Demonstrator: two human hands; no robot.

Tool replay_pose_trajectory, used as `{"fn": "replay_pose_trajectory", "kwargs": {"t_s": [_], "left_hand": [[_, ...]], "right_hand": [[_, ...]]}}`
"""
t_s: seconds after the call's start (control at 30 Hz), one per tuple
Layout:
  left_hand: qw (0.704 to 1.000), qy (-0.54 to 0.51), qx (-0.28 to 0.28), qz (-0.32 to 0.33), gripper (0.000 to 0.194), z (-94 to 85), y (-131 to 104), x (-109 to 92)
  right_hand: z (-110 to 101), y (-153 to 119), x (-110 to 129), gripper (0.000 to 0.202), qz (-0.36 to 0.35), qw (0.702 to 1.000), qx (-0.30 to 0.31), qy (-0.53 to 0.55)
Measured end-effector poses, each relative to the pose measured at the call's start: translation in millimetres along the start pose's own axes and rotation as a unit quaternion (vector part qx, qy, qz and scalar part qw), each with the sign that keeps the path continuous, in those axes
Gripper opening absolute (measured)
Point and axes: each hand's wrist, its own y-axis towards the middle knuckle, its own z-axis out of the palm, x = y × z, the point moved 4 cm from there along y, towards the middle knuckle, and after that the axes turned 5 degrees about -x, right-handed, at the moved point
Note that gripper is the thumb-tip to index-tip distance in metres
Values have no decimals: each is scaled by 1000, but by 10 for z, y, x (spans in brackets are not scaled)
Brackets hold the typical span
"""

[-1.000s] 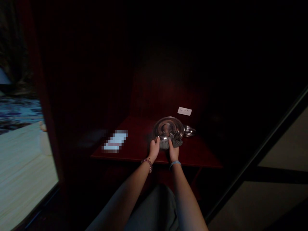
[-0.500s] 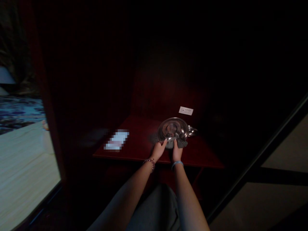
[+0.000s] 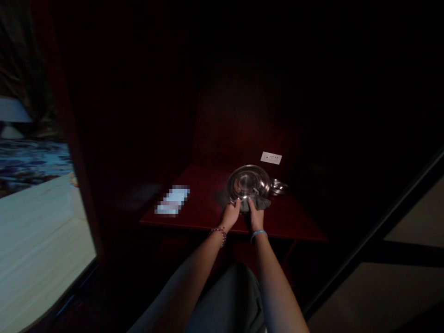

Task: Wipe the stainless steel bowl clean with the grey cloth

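Note:
A shiny round metal bowl [image 3: 247,181] is tilted up above the dark red desk [image 3: 204,208]. My left hand [image 3: 230,215] grips its near rim at the lower left, thumb on the metal. Beside it, my right hand [image 3: 255,217] is closed on a grey cloth [image 3: 262,202], which lies against the bowl's lower right edge. The fingers of both hands are mostly hidden beneath the bowl and cloth. Just right of the bowl, more metal bowls [image 3: 278,187] rest on the desk.
A pixelated white item [image 3: 172,200] lies on the desk's left part. A white socket plate [image 3: 271,158] is on the back wall. Dark panels flank the desk. At the far left is a pale wooden surface [image 3: 45,240].
The view has shifted slightly, moving the desk and socket rightward in the picture. The bowl has turned a little, and the cloth's bunched end has shifted beside its rim.

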Motion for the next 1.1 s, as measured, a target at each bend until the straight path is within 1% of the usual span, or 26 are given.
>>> {"fn": "replay_pose_trajectory", "kwargs": {"t_s": [0.13, 0.2, 0.37, 0.47, 0.77, 0.93, 1.1], "left_hand": [[999, 34, 9, 6, 39, 3, 11, 26], [999, 37, 13, 5, 41, 8, 22, 49], [999, 33, 17, 17, 42, 26, 51, 95], [999, 37, 17, 13, 41, 31, 62, 112], [999, 33, 25, -23, 44, 31, 50, 92], [999, 21, 26, -30, 42, 24, 49, 84], [999, 34, 25, -27, 43, 26, 49, 83]], "right_hand": [[-63, 18, -38, 58, 12, 999, -27, -44], [-69, 27, -51, 55, 7, 998, -27, -51], [-58, 32, -75, 59, 17, 999, -21, -39], [-59, 31, -75, 61, 22, 999, -19, -41], [-65, 50, -103, 57, 11, 999, -17, -37], [-65, 42, -90, 54, 20, 999, -21, -38], [-64, 35, -65, 54, 5, 999, -24, -39]]}}
